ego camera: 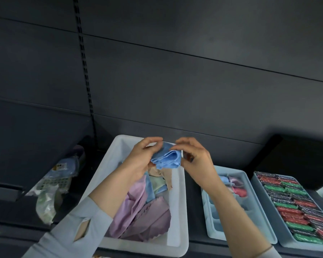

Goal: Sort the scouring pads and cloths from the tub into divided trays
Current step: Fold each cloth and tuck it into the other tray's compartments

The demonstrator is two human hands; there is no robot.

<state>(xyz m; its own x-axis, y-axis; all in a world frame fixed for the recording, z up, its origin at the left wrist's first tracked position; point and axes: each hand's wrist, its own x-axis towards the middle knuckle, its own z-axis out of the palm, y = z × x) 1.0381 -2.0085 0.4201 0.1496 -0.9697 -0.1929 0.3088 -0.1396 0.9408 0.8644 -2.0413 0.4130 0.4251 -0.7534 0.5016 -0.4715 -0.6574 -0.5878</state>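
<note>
Fingers of the left hand [141, 157] and right hand [195, 158] curl onto a bunched blue cloth [167, 159], pinching it from both sides above the far end of the white tub [177, 211]. Lilac, green and beige cloths [147, 207] lie loose inside the tub. Right of the tub sit a divided tray [257, 216] and, beyond it, a tray of red and green wrapped pads [298, 207], cut off at the frame edge. Left of the tub lie plastic packets [54, 181]; their labels are illegible.

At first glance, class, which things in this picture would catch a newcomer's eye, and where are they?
Centre stage, the left hand and right hand bunch a blue cloth above the white tub of lilac and pastel cloths. At far right, a tray packed with red and green pads stands out.
</note>
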